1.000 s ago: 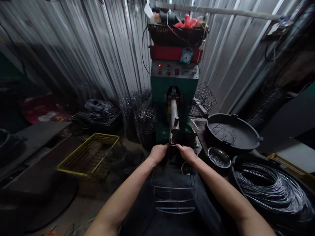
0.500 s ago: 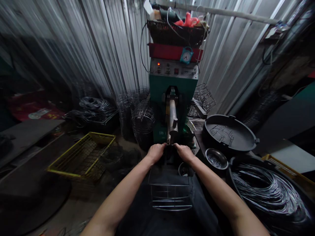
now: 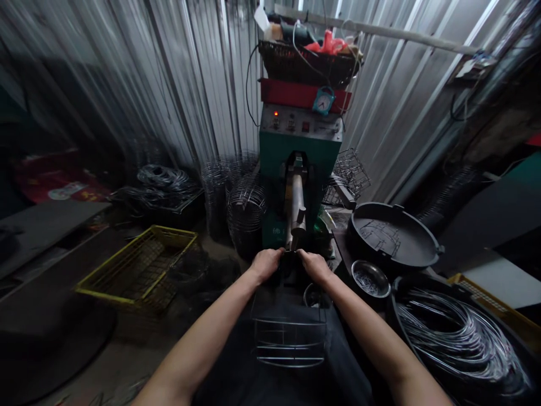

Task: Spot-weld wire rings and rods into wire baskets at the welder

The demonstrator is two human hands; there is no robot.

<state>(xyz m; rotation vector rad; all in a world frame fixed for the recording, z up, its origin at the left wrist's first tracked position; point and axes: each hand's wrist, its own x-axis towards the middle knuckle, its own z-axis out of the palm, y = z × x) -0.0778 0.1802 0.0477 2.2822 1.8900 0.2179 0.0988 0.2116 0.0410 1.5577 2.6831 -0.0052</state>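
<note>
A green machine (image 3: 301, 141) with a red lamp stands ahead, its metal arm (image 3: 298, 197) reaching toward me. Just below the arm's tip, my left hand (image 3: 268, 264) and my right hand (image 3: 313, 265) are closed on the two sides of a wire frame (image 3: 290, 344). The frame hangs down from the hands, over my dark apron, with several curved wires across its lower part. Its top edge lies at the electrode tip; whether it touches is too dark to tell.
On the right are a round black tray (image 3: 395, 235), a metal bowl of small pieces (image 3: 371, 278) and a tub of wire rings (image 3: 460, 327). A yellow-rimmed basket (image 3: 139, 265) and stacked wire baskets (image 3: 245, 206) are on the left.
The view has shifted slightly, so the machine appears a little lower. Both hands keep their hold at the arm's tip, and the wire frame has barely moved.
</note>
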